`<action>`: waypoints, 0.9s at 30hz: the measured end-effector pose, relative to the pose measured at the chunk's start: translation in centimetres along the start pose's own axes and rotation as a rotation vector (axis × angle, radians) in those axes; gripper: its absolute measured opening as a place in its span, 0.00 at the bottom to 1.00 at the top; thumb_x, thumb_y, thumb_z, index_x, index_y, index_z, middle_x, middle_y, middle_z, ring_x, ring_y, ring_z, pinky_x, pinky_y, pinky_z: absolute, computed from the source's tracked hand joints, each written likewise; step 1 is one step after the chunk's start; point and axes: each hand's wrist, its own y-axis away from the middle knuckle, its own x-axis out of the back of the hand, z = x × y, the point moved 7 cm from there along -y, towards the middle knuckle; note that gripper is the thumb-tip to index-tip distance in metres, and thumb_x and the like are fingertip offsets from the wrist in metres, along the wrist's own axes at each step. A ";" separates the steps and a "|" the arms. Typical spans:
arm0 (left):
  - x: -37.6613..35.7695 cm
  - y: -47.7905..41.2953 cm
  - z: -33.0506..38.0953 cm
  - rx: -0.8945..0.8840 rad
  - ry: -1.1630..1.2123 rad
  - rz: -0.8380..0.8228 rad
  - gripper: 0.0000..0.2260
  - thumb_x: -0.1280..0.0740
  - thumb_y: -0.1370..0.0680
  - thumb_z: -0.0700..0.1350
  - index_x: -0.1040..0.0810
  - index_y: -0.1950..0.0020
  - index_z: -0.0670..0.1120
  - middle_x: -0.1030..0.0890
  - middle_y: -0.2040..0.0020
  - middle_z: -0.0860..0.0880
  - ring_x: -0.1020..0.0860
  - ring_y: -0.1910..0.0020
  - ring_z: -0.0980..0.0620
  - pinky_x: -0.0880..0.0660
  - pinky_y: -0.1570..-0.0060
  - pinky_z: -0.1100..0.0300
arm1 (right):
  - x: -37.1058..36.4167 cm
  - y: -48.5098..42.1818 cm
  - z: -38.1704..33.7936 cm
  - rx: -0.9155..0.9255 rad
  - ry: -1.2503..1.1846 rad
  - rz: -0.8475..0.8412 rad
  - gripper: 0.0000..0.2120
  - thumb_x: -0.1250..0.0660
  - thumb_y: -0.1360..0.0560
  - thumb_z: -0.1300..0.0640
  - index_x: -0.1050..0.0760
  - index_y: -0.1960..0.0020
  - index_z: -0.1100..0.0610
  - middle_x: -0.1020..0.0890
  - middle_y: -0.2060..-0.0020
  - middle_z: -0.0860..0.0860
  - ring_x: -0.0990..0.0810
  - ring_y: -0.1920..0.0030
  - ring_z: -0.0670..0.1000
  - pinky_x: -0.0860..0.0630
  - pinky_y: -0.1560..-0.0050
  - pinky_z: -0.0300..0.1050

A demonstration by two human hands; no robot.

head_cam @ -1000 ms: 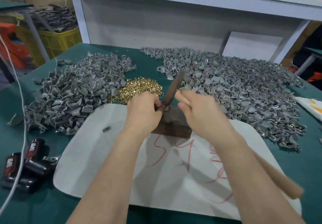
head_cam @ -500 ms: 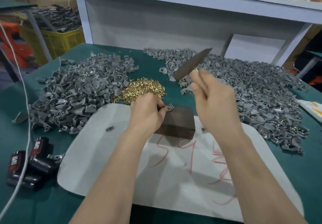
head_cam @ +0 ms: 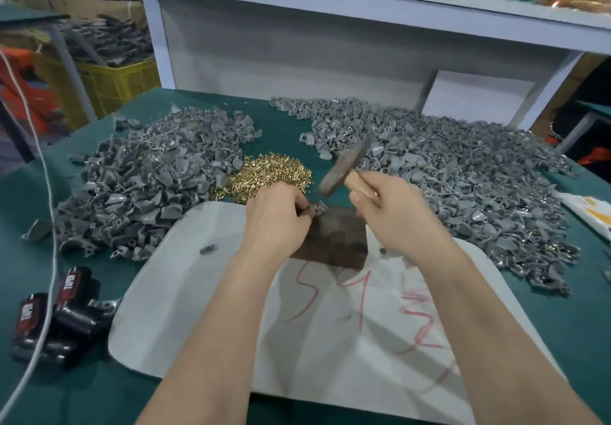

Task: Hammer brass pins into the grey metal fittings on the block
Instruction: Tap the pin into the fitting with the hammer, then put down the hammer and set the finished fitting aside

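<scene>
A dark block (head_cam: 337, 243) lies on a white sheet (head_cam: 185, 292) in front of me. My left hand (head_cam: 276, 218) pinches a small grey metal fitting (head_cam: 318, 209) on the block's far left corner. My right hand (head_cam: 393, 213) grips a wooden-handled hammer (head_cam: 344, 168); its blurred head hangs just above and right of the fitting. A heap of brass pins (head_cam: 271, 176) lies behind my left hand. Whether a pin sits in the fitting is hidden by my fingers.
Large piles of grey fittings spread at the left (head_cam: 148, 176) and right (head_cam: 463, 176) on the green table (head_cam: 82, 391). Black battery packs (head_cam: 56, 322) and a white cord (head_cam: 49, 259) lie at the near left. One loose grey piece (head_cam: 207, 248) rests on the sheet.
The hammer rose from the block a second ago, then swung back down; its head is now low again, close over the fitting. My left hand stays at the block's corner.
</scene>
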 end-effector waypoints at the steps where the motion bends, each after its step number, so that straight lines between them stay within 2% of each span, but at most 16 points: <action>1: 0.0 0.0 0.0 0.006 0.001 0.002 0.04 0.30 0.25 0.45 0.16 0.57 0.48 0.17 0.55 0.50 0.21 0.50 0.45 0.25 0.46 0.49 | 0.4 -0.7 1.0 -0.063 -0.068 0.028 0.07 0.41 0.21 0.55 0.28 0.55 0.56 0.23 0.65 0.53 0.22 0.62 0.58 0.28 0.62 0.45; 4: 0.1 0.1 0.0 0.015 0.029 0.003 0.04 0.30 0.25 0.45 0.17 0.58 0.48 0.17 0.56 0.51 0.21 0.51 0.47 0.24 0.47 0.49 | -0.2 -1.7 3.8 -0.280 -0.247 0.052 0.12 0.42 0.20 0.55 0.32 0.62 0.55 0.26 0.66 0.53 0.21 0.65 0.58 0.20 0.63 0.50; 6: 0.1 0.2 0.1 0.015 0.038 -0.003 0.04 0.30 0.25 0.45 0.17 0.59 0.48 0.18 0.58 0.51 0.21 0.52 0.47 0.24 0.47 0.49 | -2.2 -1.9 5.0 -0.354 -0.155 -0.014 0.14 0.42 0.20 0.54 0.34 0.64 0.56 0.28 0.67 0.53 0.25 0.63 0.58 0.26 0.60 0.46; 8: 0.1 0.1 0.0 0.024 0.042 -0.005 0.04 0.30 0.25 0.45 0.17 0.59 0.48 0.20 0.60 0.53 0.21 0.52 0.47 0.24 0.47 0.49 | -3.5 -2.1 5.7 -0.414 -0.088 -0.045 0.15 0.43 0.20 0.52 0.33 0.63 0.56 0.27 0.64 0.56 0.28 0.60 0.56 0.33 0.59 0.44; 10: 0.1 0.1 0.0 0.032 0.049 -0.003 0.04 0.30 0.25 0.45 0.17 0.58 0.48 0.20 0.59 0.52 0.21 0.52 0.48 0.24 0.47 0.50 | -3.9 -2.4 5.9 -0.435 -0.091 -0.052 0.16 0.43 0.20 0.51 0.33 0.64 0.56 0.26 0.62 0.57 0.27 0.58 0.57 0.34 0.58 0.44; 12: 0.0 0.1 0.0 0.036 0.052 -0.006 0.04 0.31 0.24 0.45 0.17 0.58 0.48 0.18 0.56 0.51 0.21 0.51 0.48 0.24 0.47 0.50 | -3.7 -2.4 5.8 -0.453 -0.086 -0.074 0.13 0.41 0.20 0.52 0.27 0.58 0.58 0.24 0.61 0.58 0.24 0.54 0.59 0.33 0.56 0.44; 15: -0.1 0.1 0.1 0.032 0.071 -0.009 0.05 0.31 0.24 0.45 0.16 0.57 0.47 0.18 0.54 0.50 0.21 0.51 0.48 0.25 0.45 0.50 | -3.5 -1.9 5.8 -0.466 -0.054 -0.110 0.12 0.39 0.22 0.55 0.24 0.43 0.61 0.20 0.46 0.60 0.24 0.43 0.60 0.29 0.48 0.46; 17: 0.0 0.0 0.1 0.034 0.082 -0.005 0.05 0.31 0.24 0.44 0.16 0.57 0.47 0.17 0.54 0.50 0.21 0.51 0.48 0.25 0.45 0.50 | -2.9 -1.7 5.8 -0.434 -0.021 -0.154 0.11 0.37 0.23 0.57 0.22 0.43 0.61 0.19 0.46 0.58 0.22 0.45 0.58 0.28 0.47 0.46; 19: 0.0 0.0 0.0 0.035 0.082 0.001 0.05 0.31 0.24 0.44 0.17 0.57 0.47 0.18 0.56 0.51 0.21 0.51 0.48 0.24 0.46 0.50 | -1.9 -1.8 6.0 -0.406 -0.016 -0.223 0.10 0.38 0.23 0.62 0.21 0.45 0.61 0.17 0.52 0.57 0.20 0.52 0.56 0.24 0.50 0.49; 21: 0.0 0.0 -0.1 0.035 0.082 0.003 0.04 0.31 0.24 0.44 0.17 0.57 0.47 0.18 0.56 0.51 0.21 0.52 0.48 0.24 0.46 0.50 | -0.5 -1.7 6.9 -0.435 -0.072 -0.248 0.11 0.41 0.23 0.66 0.22 0.46 0.61 0.17 0.60 0.56 0.19 0.62 0.52 0.21 0.57 0.48; 23: 0.0 0.0 0.0 0.030 0.094 0.005 0.04 0.31 0.24 0.44 0.17 0.57 0.47 0.17 0.56 0.50 0.21 0.52 0.48 0.24 0.47 0.50 | 0.8 -1.3 7.8 -0.475 -0.081 -0.221 0.10 0.42 0.23 0.67 0.22 0.50 0.59 0.17 0.64 0.55 0.20 0.68 0.49 0.20 0.63 0.44; 25: 0.0 0.1 0.2 0.026 0.102 0.004 0.03 0.31 0.25 0.44 0.18 0.57 0.47 0.17 0.55 0.50 0.20 0.52 0.48 0.24 0.46 0.50 | 1.2 -0.7 8.3 -0.484 -0.031 -0.225 0.09 0.39 0.25 0.66 0.22 0.57 0.57 0.17 0.64 0.56 0.19 0.68 0.50 0.19 0.62 0.45; 27: -0.1 0.1 0.2 0.022 0.108 0.001 0.03 0.31 0.25 0.44 0.19 0.58 0.49 0.18 0.54 0.50 0.21 0.51 0.48 0.25 0.45 0.50 | 0.3 0.1 8.2 -0.485 -0.006 -0.319 0.05 0.34 0.26 0.64 0.23 0.59 0.56 0.18 0.64 0.55 0.18 0.69 0.50 0.18 0.62 0.46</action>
